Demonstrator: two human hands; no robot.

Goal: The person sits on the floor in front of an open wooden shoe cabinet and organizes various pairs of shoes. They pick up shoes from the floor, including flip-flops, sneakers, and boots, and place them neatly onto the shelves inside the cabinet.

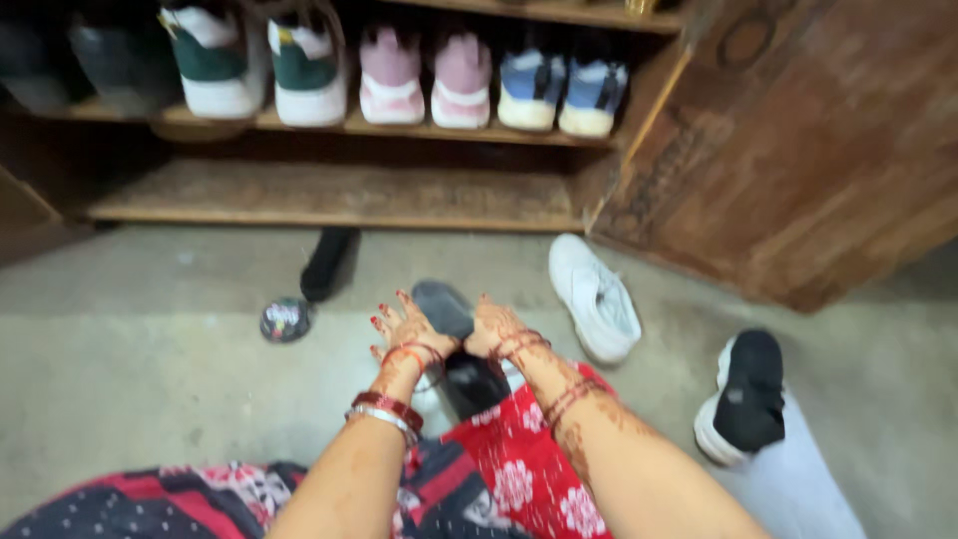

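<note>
My left hand and my right hand both reach down to a dark grey and black shoe on the concrete floor in front of me. The left hand's fingers are spread beside the shoe's left side. My right hand rests against the shoe's right side, its fingers hidden behind the wrist. Whether either hand grips the shoe is unclear. Red bangles and henna cover both wrists.
A white sneaker lies to the right, a black-and-white shoe nearer right. A black shoe and a small round tin sit left. The wooden rack holds several pairs above. An open wooden door stands right.
</note>
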